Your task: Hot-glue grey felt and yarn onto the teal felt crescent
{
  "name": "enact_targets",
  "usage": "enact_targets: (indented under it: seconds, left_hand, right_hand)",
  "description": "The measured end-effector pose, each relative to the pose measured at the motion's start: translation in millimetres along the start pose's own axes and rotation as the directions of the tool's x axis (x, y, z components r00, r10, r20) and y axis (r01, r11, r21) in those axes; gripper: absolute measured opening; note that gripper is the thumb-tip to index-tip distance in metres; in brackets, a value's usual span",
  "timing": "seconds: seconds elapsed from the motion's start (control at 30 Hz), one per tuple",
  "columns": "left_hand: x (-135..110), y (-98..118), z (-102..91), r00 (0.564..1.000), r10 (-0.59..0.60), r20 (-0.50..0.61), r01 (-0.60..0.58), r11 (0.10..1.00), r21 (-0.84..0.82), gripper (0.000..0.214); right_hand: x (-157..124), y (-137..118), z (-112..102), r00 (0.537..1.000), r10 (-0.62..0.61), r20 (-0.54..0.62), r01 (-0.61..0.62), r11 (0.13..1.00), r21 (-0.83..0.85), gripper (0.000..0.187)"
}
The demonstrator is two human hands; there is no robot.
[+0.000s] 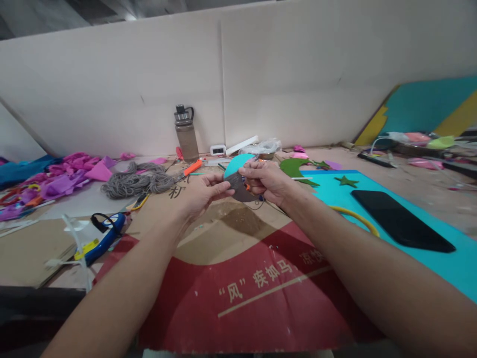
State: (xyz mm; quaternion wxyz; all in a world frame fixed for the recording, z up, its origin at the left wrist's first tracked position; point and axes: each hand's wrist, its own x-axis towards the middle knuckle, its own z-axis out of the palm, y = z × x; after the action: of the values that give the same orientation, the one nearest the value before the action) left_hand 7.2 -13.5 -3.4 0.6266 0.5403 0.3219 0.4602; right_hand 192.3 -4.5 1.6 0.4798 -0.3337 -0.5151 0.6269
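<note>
Both my hands are raised over the middle of the table and pinch the same small piece. My left hand (203,195) grips the lower left edge of a round disc (238,171), teal on its upper part and grey-brown below. My right hand (266,181) holds the disc's right side with fingers curled; something small and orange shows between its fingers, too hidden to name. The disc hangs a little above a flattened cardboard sheet (238,278) with a red printed band.
A coil of grey cord (137,181), an orange-handled cutter (193,167) and a bottle (186,134) lie behind. Pink paper scraps (63,179) sit far left, a blue glue gun (106,236) near left. A teal sheet (439,263) with a black phone (400,221) lies right.
</note>
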Motion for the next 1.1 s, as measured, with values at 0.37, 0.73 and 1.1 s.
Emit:
enact_targets:
  seconds: [0.37, 0.73, 1.1]
  left_hand:
    - [0, -1, -1.1, 1.0, 0.02, 0.023, -0.019, 0.998, -0.053, 0.026]
    - [0, -1, -1.3, 0.998, -0.028, -0.062, 0.029, 1.0, 0.012, 0.022]
    - [1, -3, -4.9, 0.985, 0.028, -0.168, -0.007, 0.993, 0.121, 0.027]
  right_hand:
    - [0, 1, 1, 1.0, -0.008, -0.006, 0.008, 0.999, 0.043, 0.038]
    - [-1, 8, 11, 0.995, -0.075, -0.06, 0.069, 0.993, -0.095, 0.04]
    - [0, 16, 18, 0.968, -0.218, -0.127, 0.15, 0.903, -0.403, 0.024]
